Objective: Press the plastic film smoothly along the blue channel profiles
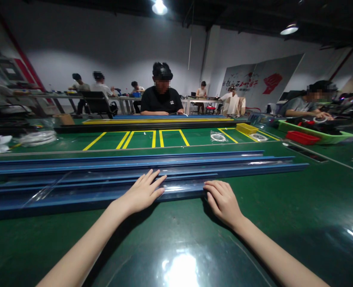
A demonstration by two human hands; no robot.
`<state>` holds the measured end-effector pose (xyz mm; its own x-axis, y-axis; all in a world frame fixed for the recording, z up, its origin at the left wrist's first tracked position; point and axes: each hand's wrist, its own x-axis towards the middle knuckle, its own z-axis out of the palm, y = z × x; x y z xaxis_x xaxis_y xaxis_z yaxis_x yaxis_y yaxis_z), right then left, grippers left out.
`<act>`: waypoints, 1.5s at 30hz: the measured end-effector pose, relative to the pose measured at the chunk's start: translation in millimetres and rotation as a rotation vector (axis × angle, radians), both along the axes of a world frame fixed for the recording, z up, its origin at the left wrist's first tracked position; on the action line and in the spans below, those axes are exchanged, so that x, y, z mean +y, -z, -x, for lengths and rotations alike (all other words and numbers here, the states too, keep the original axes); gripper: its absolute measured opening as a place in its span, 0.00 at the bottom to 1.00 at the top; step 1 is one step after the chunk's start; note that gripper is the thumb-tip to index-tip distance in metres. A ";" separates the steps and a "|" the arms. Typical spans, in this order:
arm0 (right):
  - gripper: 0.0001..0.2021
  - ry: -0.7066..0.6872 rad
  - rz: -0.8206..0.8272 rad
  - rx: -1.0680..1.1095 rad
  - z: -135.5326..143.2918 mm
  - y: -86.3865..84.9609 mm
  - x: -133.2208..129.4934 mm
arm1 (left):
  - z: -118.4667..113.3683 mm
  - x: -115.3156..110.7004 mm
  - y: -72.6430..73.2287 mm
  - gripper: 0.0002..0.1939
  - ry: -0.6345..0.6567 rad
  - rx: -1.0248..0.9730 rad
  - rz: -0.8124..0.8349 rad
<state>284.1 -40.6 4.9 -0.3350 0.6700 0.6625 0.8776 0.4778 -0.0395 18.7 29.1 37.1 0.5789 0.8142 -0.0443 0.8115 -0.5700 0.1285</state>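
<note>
Resting on the green table (pixel 284 223), the nearest blue channel (pixel 87 195) lies before the other blue channels (pixel 239 170). From here, I see the left hand (pixel 143 191) open over it; the right hand (pixel 222 199) curls at its right end, gripping or not I can't tell. Light, even pressure from 2 hands should suit.

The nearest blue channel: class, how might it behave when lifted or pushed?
The blue channel is probably fairly stiff: it lies straight along its visible length. Its shiny surface may feel slippery beneath the left hand. Long and straight-edged on the green table, it would likely slide, not roll.
</note>
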 end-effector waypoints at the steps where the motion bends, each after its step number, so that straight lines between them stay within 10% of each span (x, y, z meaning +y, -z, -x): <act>1: 0.10 -0.005 -0.004 -0.004 0.1 0.0 0.0 | 2.3 1.2 -0.8 0.26 -0.012 0.017 0.023; 12: 0.10 0.074 0.003 0.147 -6.1 -0.7 3.0 | 22.1 6.1 -12.6 0.25 -0.128 0.160 0.101; 21: 0.16 0.278 0.392 1.011 -61.8 19.5 35.2 | -0.2 -6.2 -12.8 0.21 0.043 -0.063 -0.132; 31: 0.21 0.015 0.748 0.935 -70.6 11.8 45.4 | -54.3 -33.0 -4.3 0.18 0.337 -0.159 -0.264; 45: 0.18 -0.003 0.785 0.959 -69.4 13.2 49.3 | -94.3 -30.1 9.9 0.14 0.169 -0.087 -0.476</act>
